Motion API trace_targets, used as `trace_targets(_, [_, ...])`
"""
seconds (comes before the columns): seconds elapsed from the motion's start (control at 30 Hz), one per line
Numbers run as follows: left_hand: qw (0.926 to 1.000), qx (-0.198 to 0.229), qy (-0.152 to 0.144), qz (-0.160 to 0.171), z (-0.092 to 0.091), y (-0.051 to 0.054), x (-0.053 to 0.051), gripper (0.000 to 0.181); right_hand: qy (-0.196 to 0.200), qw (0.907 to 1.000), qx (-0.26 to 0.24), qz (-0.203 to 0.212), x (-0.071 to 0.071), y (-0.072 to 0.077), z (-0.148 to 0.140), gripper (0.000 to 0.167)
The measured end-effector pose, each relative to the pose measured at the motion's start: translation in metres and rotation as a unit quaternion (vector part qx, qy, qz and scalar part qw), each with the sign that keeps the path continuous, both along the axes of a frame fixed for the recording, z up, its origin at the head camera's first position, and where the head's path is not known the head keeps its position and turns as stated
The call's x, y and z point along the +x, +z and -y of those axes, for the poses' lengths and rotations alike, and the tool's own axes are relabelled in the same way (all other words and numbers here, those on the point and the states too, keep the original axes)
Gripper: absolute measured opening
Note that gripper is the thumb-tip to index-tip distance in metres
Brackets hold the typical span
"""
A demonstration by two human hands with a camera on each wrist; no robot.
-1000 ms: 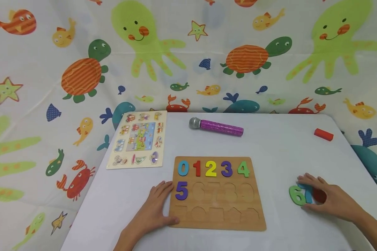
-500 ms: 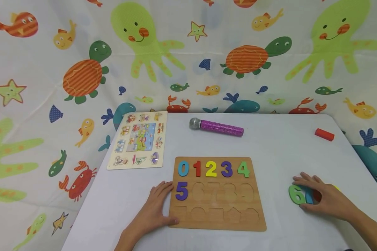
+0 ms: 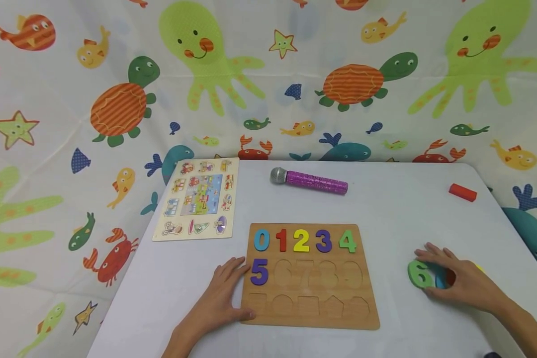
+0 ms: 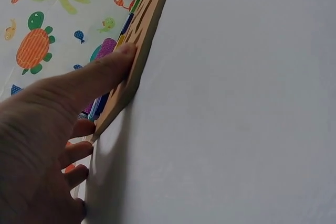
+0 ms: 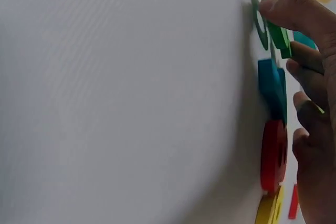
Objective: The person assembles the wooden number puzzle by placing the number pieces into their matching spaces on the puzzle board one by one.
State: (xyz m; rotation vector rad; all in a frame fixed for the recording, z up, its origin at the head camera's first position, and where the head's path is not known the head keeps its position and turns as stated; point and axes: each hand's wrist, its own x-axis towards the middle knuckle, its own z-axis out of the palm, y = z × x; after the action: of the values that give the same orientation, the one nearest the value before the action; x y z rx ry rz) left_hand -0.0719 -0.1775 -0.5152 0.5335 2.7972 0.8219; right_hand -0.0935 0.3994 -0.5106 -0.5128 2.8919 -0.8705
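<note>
A chunky, bright green number six [image 3: 413, 275] with rounded curves is showing well to the right of the wooden board [image 3: 313, 292], and the right hand [image 3: 467, 283] is pinching it between thumb and fingers. A blue piece [image 5: 270, 82] is lying just beside it. The left hand [image 3: 219, 301], loosely spread, is touching the board's left edge. Underneath, a white table [image 3: 398, 204] is stretching back towards a hanging sea-animal cloth [image 3: 268, 74].
</note>
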Motion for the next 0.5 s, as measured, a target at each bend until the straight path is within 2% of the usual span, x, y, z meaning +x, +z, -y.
trace_targets(0.13, [0.9999, -0.009, -0.006, -0.007, 0.001, -0.002, 0.0, 0.107, 0.016, 0.9985, -0.021, -0.048, -0.009, -0.001, 0.016, 0.075])
trace_targets(0.3, [0.9998, -0.002, -0.007, -0.018, 0.003, -0.004, 0.001, 0.106, 0.036, 0.9964, -0.063, -0.045, -0.028, 0.004, 0.056, 0.072])
trace_targets(0.5, [0.9998, 0.009, -0.002, -0.019, 0.003, -0.007, 0.001, 0.105, 0.073, 0.9937, -0.068, -0.051, -0.049, 0.005, 0.112, 0.071])
